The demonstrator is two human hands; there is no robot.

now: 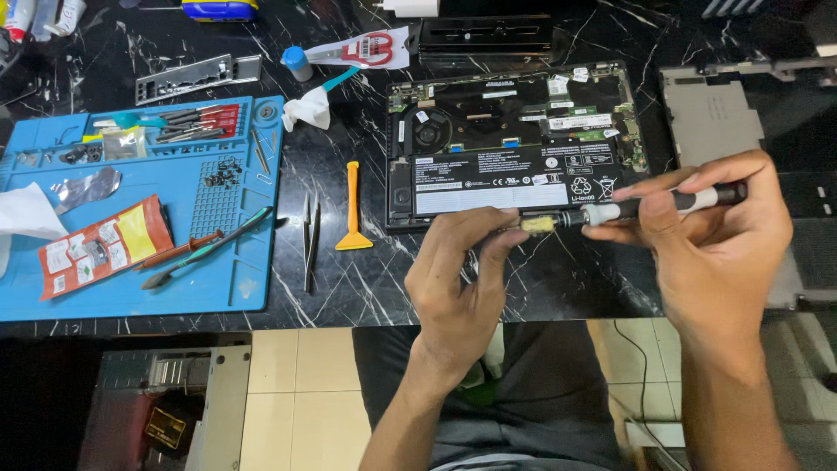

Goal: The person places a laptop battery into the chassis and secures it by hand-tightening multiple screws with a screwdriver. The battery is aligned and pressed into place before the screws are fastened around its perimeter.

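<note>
Black marble-patterned stone forms the tabletop, at whose near edge both hands are raised. A small pale yellow block is pinched by the left hand, fingers closed around it so that it is steadied at chest height. The right hand is wrapped around a slim black-and-white pen-shaped driver, held level so that its tip meets the block. Just behind, an opened black laptop base lies face down, its battery and fan exposed. To the left, a blue silicone work mat is laid out; small black screws are kept in its moulded compartments, with red-handled tools in its upper tray. An orange plastic pry tool and metal tweezers lie between mat and laptop.
</note>
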